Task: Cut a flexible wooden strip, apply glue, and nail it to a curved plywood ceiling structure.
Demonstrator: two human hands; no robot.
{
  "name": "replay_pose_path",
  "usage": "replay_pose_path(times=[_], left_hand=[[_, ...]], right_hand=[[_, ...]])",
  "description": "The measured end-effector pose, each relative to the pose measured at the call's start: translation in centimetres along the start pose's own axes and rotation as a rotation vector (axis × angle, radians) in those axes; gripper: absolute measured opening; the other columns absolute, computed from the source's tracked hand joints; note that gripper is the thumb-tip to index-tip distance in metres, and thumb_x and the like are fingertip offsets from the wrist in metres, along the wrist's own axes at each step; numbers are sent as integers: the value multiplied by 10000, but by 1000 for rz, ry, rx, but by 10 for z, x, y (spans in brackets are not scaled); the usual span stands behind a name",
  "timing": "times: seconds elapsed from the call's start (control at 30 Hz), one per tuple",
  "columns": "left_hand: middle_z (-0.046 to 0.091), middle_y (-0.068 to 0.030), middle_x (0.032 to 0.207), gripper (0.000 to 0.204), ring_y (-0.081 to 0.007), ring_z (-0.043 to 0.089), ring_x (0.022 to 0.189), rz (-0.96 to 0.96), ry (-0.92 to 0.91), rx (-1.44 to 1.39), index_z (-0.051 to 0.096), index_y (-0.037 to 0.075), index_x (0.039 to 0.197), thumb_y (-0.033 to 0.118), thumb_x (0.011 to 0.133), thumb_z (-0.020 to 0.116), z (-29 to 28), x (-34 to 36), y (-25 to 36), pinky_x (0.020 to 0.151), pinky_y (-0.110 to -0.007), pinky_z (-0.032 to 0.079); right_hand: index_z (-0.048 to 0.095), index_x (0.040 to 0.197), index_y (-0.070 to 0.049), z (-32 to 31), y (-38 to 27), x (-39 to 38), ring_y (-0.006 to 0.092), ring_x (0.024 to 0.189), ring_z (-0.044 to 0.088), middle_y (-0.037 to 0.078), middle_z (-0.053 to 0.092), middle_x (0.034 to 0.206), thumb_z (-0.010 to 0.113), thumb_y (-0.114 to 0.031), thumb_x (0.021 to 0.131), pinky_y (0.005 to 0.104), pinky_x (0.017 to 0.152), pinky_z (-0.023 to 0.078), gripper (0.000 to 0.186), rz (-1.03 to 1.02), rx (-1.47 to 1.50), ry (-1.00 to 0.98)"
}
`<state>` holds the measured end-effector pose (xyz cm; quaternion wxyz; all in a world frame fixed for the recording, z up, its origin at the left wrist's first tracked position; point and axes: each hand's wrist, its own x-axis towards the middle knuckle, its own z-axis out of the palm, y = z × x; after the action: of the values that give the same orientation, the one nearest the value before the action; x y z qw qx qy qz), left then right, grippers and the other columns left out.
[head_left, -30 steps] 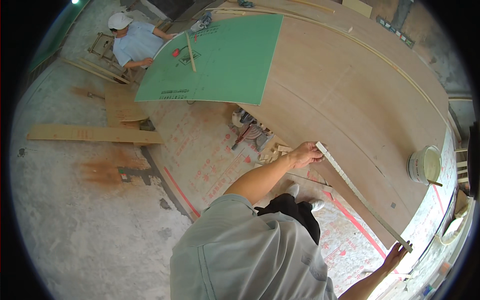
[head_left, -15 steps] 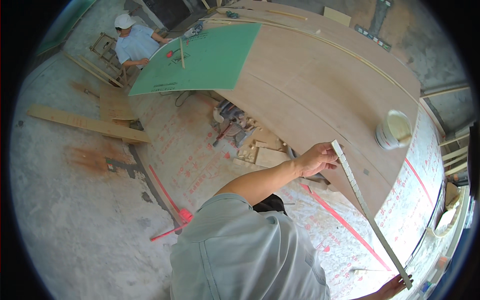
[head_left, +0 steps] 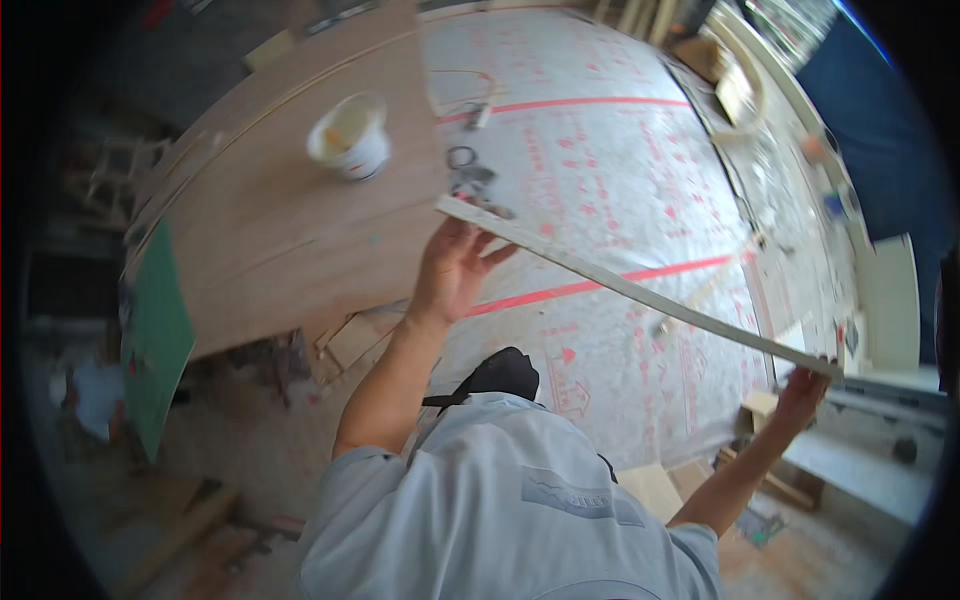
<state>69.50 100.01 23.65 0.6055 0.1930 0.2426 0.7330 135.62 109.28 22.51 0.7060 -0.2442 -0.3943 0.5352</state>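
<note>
A long, thin, pale strip (head_left: 622, 283), which looks like wood, stretches between my two hands, bowing slightly and sloping down to the right. My left hand (head_left: 457, 268) grips its near-left end from below, thumb and fingers around it. At the far right end, my right hand (head_left: 803, 396) holds the strip with closed fingers, partly hidden by it. Close beyond the left end, small dark items (head_left: 472, 172) lie on the floor, too blurred to name.
A large brown panel surface (head_left: 260, 210) at the left carries a white bucket (head_left: 355, 145) with a yellowish inside. A green board (head_left: 160, 340) stands at its left end. The floor has printed white sheeting (head_left: 600, 190) with red tape. Wood pieces (head_left: 350, 340) lie under the panel.
The view has swung to the right, so the bucket and panel now appear at the left. My hands have carried the strip round with the turn, and my right arm shows more fully.
</note>
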Motion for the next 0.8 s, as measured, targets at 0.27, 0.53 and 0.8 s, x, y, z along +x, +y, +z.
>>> replay_pose_path(times=[0.27, 0.53, 0.8], left_hand=[[605, -97, 1346, 401, -275, 571, 1253, -106, -16, -203, 562, 213, 1368, 238, 975, 636, 6, 163, -91, 1066, -601, 466], [597, -100, 1365, 443, -292, 560, 1278, -140, -125, -265, 490, 256, 1430, 260, 1000, 593, 57, 382, -128, 1069, -652, 439], [587, -62, 1367, 401, -234, 532, 1301, -15, -80, -205, 515, 194, 1400, 231, 1007, 587, 56, 568, -87, 1074, -601, 451]], right_hand=[[462, 1440, -55, 31, -8, 96, 267, 1206, 600, 134, 615, 1316, 474, -153, 1061, 450, 1056, 495, 392, -44, -92, 60], [389, 1492, -51, 34, 12, 261, 297, 1231, 582, 174, 557, 1390, 496, -121, 1046, 488, 1083, 473, 464, -132, -266, 114], [407, 1490, -66, 40, 140, 471, 280, 1249, 566, 169, 540, 1408, 499, -131, 1048, 480, 1099, 450, 456, -71, -231, 114]])
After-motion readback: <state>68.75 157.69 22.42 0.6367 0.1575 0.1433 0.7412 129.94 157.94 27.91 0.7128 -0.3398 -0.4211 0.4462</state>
